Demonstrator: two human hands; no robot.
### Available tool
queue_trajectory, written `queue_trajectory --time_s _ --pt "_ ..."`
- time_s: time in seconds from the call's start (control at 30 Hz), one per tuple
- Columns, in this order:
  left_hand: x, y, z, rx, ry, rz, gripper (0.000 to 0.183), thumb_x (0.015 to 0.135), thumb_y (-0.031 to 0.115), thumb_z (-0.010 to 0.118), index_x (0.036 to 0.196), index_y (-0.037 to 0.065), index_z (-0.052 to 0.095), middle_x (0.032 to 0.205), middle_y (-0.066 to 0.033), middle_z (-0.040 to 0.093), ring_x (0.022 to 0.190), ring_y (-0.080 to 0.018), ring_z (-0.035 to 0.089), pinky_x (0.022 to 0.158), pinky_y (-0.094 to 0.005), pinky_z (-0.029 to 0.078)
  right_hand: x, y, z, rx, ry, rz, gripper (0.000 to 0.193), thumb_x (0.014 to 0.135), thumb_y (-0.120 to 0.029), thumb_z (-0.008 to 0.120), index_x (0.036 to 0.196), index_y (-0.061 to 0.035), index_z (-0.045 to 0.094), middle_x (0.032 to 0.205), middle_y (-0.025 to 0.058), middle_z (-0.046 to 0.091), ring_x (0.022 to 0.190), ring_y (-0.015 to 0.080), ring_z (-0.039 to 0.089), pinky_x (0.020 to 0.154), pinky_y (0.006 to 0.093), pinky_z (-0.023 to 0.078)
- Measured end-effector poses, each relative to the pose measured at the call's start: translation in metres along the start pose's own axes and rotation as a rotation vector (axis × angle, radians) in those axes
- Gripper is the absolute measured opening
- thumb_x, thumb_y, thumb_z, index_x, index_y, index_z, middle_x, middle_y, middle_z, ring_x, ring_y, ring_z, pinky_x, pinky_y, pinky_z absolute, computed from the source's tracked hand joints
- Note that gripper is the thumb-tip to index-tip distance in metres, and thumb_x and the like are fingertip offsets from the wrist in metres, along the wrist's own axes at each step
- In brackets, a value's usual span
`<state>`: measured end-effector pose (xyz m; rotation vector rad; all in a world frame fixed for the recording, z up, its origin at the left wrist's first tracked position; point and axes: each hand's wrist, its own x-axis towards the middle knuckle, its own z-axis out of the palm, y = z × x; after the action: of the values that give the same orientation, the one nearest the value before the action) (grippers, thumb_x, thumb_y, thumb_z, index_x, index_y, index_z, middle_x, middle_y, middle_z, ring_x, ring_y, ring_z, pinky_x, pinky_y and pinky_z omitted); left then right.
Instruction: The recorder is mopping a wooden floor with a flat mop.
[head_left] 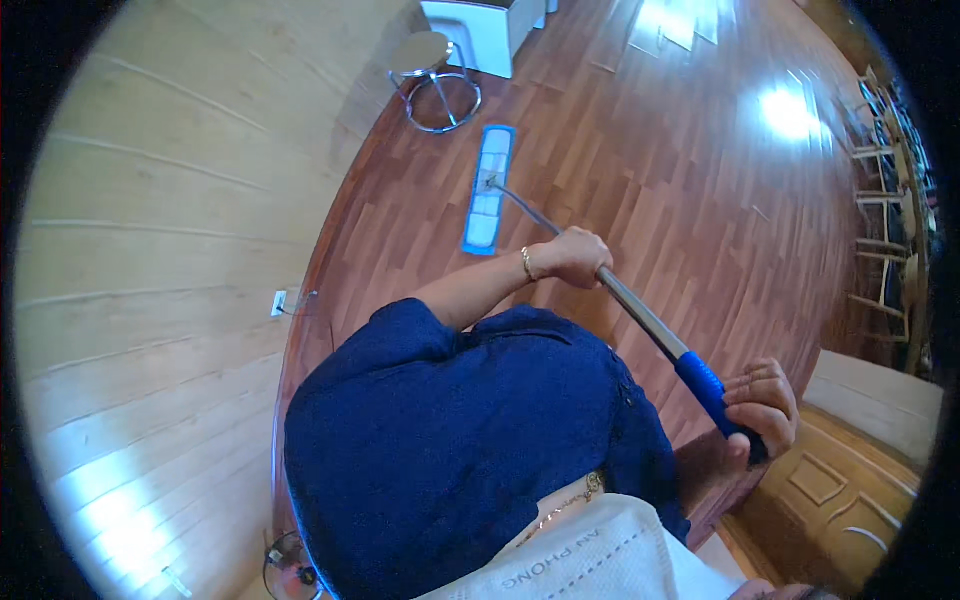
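A flat floor mop runs diagonally across the view. Its long blue-edged pad [483, 229] lies flat on the wooden floor, with the metal handle [641, 312] rising toward me. Partway up that handle, my left hand [575, 258] is closed round the metal pole, a gold bracelet at the wrist. My right hand [762, 405] wraps the blue ribbed grip [703, 383] near the top end. The handle slants from the pad up to the right, in front of my dark blue shirt.
Beyond the pad stands a round-topped stool [422, 54] with chrome legs, beside a white cabinet [478, 36]. A pale panelled wall [170, 200] with an outlet [279, 303] borders the left. Wooden chairs [882, 245] line the far right; carved wooden furniture [830, 480] is at lower right.
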<state>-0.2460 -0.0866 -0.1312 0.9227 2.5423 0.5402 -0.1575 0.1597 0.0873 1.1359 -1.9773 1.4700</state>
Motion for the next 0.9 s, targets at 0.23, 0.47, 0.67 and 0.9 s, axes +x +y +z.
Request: queue_trajectory --time_s 0.23,0.47,0.67,0.9 --pt "-0.072 -0.03 0.02 -0.018 -0.052 -0.132 0.014 0.07 0.026 0.06 0.077 0.017 0.069 0.08 -0.0095 0.068 0.079 -0.0312 0.067 0.067 -0.0461 0.053 0.012 0.029 0.054 0.65 -0.364 -0.048 0.034 0.081 -0.035 0.069 0.072 -0.0036 0.061 0.066 0.0093 0.063 0.065 0.0276 0.064 0.064 0.0399 0.049" --pt "-0.117 -0.119 0.064 0.015 0.085 -0.265 0.013 0.069 0.028 0.067 0.076 0.016 0.067 0.077 -0.0084 0.067 0.077 -0.0308 0.065 0.062 -0.0465 0.05 -0.035 0.045 0.131 0.708 -0.311 0.209 0.018 0.072 -0.007 0.066 0.063 -0.0047 0.052 0.064 0.0109 0.058 0.067 0.0272 0.063 0.084 0.0481 0.047" --pt "-0.133 -0.177 0.115 -0.098 0.278 -0.354 0.018 0.064 0.01 0.071 0.073 0.009 0.055 0.078 -0.0136 0.059 0.079 -0.0348 0.058 0.066 -0.0434 0.045 -0.07 0.07 0.17 0.68 -0.376 0.305 0.016 0.077 -0.001 0.065 0.065 -0.0033 0.054 0.071 0.0096 0.06 0.077 0.0258 0.063 0.095 0.048 0.042" --pt "-0.129 -0.165 0.111 -0.124 0.286 -0.339 0.01 0.067 0.012 0.065 0.073 0.011 0.058 0.083 -0.0138 0.063 0.083 -0.0361 0.061 0.066 -0.0479 0.047 -0.059 0.051 0.156 0.715 -0.414 0.388 0.017 0.079 -0.002 0.065 0.065 -0.0026 0.056 0.072 0.0077 0.06 0.076 0.0223 0.061 0.097 0.045 0.041"
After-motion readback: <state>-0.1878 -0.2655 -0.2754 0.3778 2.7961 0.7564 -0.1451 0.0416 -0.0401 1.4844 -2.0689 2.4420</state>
